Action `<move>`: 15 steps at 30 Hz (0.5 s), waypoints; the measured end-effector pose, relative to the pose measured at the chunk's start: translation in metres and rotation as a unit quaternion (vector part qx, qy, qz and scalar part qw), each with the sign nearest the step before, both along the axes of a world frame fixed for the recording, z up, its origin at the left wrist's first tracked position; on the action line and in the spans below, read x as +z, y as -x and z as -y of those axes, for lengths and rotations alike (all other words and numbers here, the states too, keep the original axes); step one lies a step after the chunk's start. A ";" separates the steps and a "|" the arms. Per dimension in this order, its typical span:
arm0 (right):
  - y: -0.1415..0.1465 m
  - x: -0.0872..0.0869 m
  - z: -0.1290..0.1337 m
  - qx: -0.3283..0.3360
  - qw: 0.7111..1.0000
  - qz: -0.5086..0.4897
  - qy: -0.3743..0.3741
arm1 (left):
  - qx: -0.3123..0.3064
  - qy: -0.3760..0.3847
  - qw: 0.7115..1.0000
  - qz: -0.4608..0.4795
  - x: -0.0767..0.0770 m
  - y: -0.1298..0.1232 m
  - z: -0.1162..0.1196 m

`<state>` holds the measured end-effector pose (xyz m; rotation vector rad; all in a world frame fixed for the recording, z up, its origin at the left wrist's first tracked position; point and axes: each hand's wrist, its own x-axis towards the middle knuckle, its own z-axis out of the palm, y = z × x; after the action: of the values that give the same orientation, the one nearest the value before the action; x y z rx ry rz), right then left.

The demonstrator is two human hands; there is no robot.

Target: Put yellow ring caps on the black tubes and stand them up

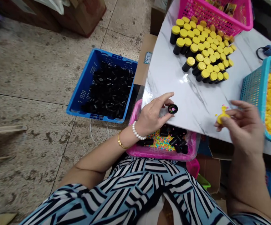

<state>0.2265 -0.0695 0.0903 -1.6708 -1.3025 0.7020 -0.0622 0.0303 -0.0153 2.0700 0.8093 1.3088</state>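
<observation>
Your blue, black and white patterned top (149, 187) lies nearest, just behind a pink plastic tub (166, 154) holding multicoloured beads (161, 143) and loose black plastic tubes (179, 144). Above the near edge of the white marbled bench (196, 100), your left hand (149, 116) pinches a round black plastic tube (172, 109) between thumb and fingers, probably by its side so the mouth is unobstructed and the small coloured pieces inside don't spill. Your right hand (247, 128), beside the turquoise plastic basket (253, 82), pinches a small yellow plastic cap (222, 119) between thumb and fingers, likely leaving its tab free. Your tub sits low against the bench edge, presumably to catch strays. The held tube's mouth faces up toward you, its long axis roughly along your line of sight; its lower body is hidden. The cap's tab points away from you, toward the upright yellow-capped black tubes (206, 47).
</observation>
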 end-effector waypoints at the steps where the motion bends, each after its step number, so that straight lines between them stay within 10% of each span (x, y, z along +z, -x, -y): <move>1: 0.017 -0.008 0.003 0.054 0.997 -0.026 0.056 | -0.003 -0.003 1.000 -0.004 0.000 0.001 0.000; 6: 0.079 -0.059 0.023 0.342 0.912 -0.038 0.223 | -0.018 -0.032 0.998 -0.042 -0.003 -0.001 -0.002; 11: 0.113 -0.140 0.027 0.422 0.815 0.328 0.225 | -0.011 -0.053 0.997 -0.048 -0.005 -0.003 -0.002; 15: 0.124 -0.168 0.024 0.472 0.766 0.375 0.222 | -0.005 -0.037 0.996 -0.075 -0.005 -0.002 -0.001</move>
<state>0.1026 -0.0936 -0.0781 -1.6323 -2.8435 0.9994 -0.0600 0.0310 -0.0203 2.2500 0.8229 1.2061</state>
